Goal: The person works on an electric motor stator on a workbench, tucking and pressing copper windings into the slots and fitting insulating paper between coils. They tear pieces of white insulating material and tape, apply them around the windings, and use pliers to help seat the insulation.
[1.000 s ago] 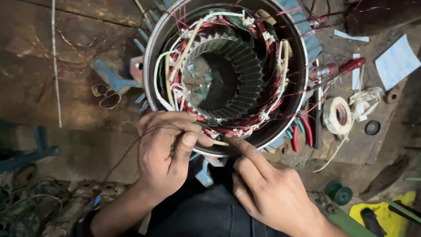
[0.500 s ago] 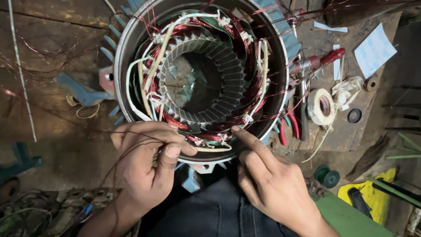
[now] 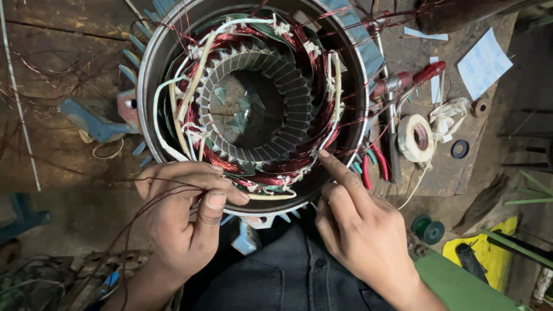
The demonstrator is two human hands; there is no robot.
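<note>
A large motor stator [image 3: 253, 103] with a grey metal housing stands upright in front of me, its slotted core ringed by copper windings and white sleeved leads. My left hand [image 3: 184, 224] pinches a bundle of thin copper wires [image 3: 144, 213] at the near rim of the housing. My right hand [image 3: 360, 230] holds nothing; its index finger is stretched out and its tip touches the windings at the near right of the core.
On the wooden bench to the right lie a red-handled tool [image 3: 409, 80], a roll of white tape [image 3: 416, 137], pliers with red grips [image 3: 374, 167], paper slips [image 3: 484, 60] and a green spool [image 3: 428, 228]. Loose wire scraps lie at left. A blue motor foot [image 3: 95, 121] sticks out.
The view has shifted so the stator sits more to the left and closer. My right index finger has moved right along the windings. The left hand keeps its pinch on the wires.
</note>
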